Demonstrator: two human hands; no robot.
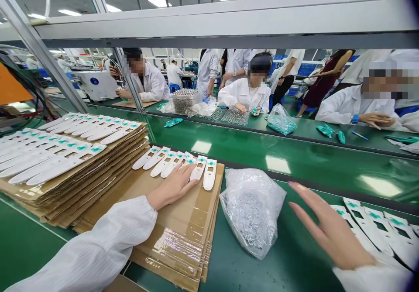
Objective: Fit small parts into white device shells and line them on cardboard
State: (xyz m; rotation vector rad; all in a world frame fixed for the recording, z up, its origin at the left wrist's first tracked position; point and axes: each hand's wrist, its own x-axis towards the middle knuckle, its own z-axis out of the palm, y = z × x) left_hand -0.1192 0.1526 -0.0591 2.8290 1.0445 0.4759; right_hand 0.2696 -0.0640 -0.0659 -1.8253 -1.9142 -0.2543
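Left hand (173,185): flat and open, fingers extended and close together, gripping nothing. It rests on the lower ends of the white strips (209,174), which lie fanned on the pad (183,226). Its fingertips (195,180) reach in among them, touching the strips beside the rightmost pair.

Strips: about seven here, smooth pale plastic, long with rounded ends, each with a green mark and a small rectangular window.

Pad: a low stack of corrugated cardboard, edges slightly uneven, clear shiny tape across the top.

Right hand (330,226): open, fingers spread and slightly curved, holding nothing. It is well right of the pad, over the glossy green belt (278,161), near a second group of strips (369,226).

Between the pad and right hand: a crinkled clear bag (252,209) packed with small silvery parts, touching the pad's right edge or just beside it.

Left of the pad: a taller cardboard stack (81,187), its top sheet carrying rows of similar strips.

Both sleeves (88,244) are white, finely ribbed cloth.

Beyond the pad, across the belt, a co-worker (245,95) in a white coat sits with both hands at small teal parts.
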